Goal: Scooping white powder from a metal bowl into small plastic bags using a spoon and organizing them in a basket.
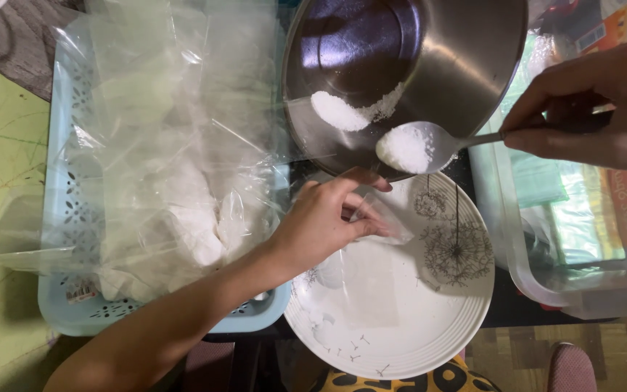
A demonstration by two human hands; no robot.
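Both hands work over a white plate (pixel 400 334) with a dandelion print. At the picture's right, the right hand (pixel 596 109) pinches the handle end of a metal spoon (pixel 429 144) between thumb and fingers. The spoon's long axis runs nearly level across the picture, handle to the right and bowl pointing left; its bowl carries a heap of white grains and hovers at the lower rim of a tilted steel pot (pixel 408 72). More of the same white grains lie inside the pot. Just below the spoon's bowl, the left hand (pixel 324 221) pinches the mouth of a small clear plastic bag (pixel 375 221) with curled fingers, above the plate. A pale blue basket (pixel 63 218) heaped with filled clear bags sits to the left.
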